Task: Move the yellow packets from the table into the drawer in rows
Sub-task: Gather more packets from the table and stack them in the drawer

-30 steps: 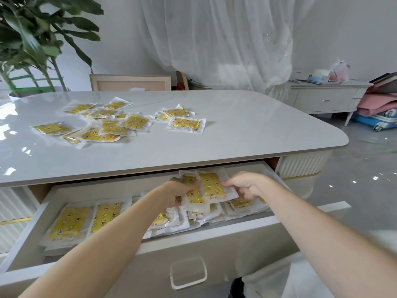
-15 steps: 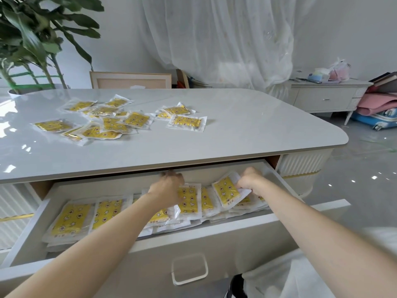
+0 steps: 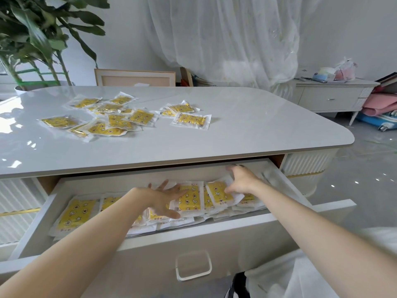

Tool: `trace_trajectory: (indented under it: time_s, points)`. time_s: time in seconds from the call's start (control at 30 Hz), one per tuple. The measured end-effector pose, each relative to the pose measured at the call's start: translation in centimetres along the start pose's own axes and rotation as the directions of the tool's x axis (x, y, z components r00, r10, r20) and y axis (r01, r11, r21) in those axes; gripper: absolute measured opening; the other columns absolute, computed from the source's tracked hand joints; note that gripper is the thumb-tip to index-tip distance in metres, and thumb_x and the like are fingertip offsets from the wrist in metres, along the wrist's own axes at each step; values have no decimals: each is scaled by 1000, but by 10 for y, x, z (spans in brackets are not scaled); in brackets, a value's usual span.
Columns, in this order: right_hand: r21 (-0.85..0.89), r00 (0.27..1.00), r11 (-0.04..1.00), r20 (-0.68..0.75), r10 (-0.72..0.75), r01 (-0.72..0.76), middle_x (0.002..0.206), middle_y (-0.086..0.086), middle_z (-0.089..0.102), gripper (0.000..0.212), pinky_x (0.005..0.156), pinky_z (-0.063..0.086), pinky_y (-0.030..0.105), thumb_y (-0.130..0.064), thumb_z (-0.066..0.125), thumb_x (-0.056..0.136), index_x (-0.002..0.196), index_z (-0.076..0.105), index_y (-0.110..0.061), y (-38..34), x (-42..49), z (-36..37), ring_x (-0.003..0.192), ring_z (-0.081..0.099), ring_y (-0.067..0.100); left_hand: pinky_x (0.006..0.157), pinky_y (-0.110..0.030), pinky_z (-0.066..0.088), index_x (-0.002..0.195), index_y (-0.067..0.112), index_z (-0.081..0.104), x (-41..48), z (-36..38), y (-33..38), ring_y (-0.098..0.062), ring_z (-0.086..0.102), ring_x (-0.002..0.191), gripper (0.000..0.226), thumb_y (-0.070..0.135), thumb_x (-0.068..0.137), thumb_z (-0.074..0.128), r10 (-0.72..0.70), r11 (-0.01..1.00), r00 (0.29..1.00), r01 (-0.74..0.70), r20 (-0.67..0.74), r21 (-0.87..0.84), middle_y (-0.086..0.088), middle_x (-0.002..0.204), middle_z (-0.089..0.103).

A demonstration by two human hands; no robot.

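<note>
Item: yellow packets being settled into a row in the open drawer (image 3: 193,235); task part done.
Detail: left hand (image 3: 165,198) released, fingers spread flat over the drawer packets (image 3: 190,198). Right hand (image 3: 242,179) blurred, fingers apparently stretched, thumb on a tilted packet (image 3: 219,190). Loose packets (image 3: 191,120) lie scattered on the tabletop (image 3: 257,130). Next, probably: flatten the tilted one, then reach up for more.
</note>
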State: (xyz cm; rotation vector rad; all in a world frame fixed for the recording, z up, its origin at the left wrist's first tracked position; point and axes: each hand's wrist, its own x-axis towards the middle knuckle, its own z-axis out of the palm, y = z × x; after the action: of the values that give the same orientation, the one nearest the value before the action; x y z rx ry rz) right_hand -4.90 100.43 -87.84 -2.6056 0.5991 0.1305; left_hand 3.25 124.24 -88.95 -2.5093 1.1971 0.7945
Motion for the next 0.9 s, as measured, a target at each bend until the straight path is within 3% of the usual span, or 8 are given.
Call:
trace_trajectory:
  time_s: [0.1,0.23,0.33,0.53,0.77,0.9]
  points:
    - [-84,989,986,58,-139,143,145,4,43,83,108,38,40,-19,85,67,140,46,-27,-2,0,2,134,38,24,113,-59,-10,144,43,-20,-3,2,-3,-21,-28,142,83,60,90,41,-15,1000,1000,15,14,16,14,155,-23]
    - [-169,944,970,309,-114,173,149,-3,40,89,112,32,40,-18,85,68,144,41,-28,-1,-1,10,136,37,23,113,-60,-10,145,39,-20,0,6,5,-22,-22,144,85,61,89,41,-33,996,999,36,-38,85,7,157,-21]
    - [-196,951,964,283,-121,181,149,-2,40,87,111,33,38,-20,83,70,145,39,-29,1,0,11,137,38,23,115,-54,-11,146,35,-19,6,10,23,-23,-19,145,83,60,91,37,-30,991,995,42,-97,128,-5,158,-18]
    - [-274,960,943,252,-120,189,148,1,41,81,109,35,35,-17,78,77,146,38,-28,-4,-8,12,135,40,24,117,-46,-3,149,30,-14,8,5,43,-31,-17,144,78,55,95,36,-58,997,994,61,-96,36,-19,156,-15]
    - [-302,955,918,226,-193,257,139,1,52,47,98,45,33,-21,62,90,136,52,-24,-32,-29,-6,121,53,21,117,-54,6,150,37,10,-20,0,35,-31,-2,147,64,61,93,28,-46,998,974,37,-222,-45,-8,159,6]
    - [-232,930,911,227,-289,340,128,-2,61,36,98,46,29,-23,62,89,126,61,-19,-59,-42,-33,113,58,15,111,-43,30,147,36,24,-44,-5,27,-20,32,139,55,49,96,39,-48,996,938,21,-344,-81,3,153,30]
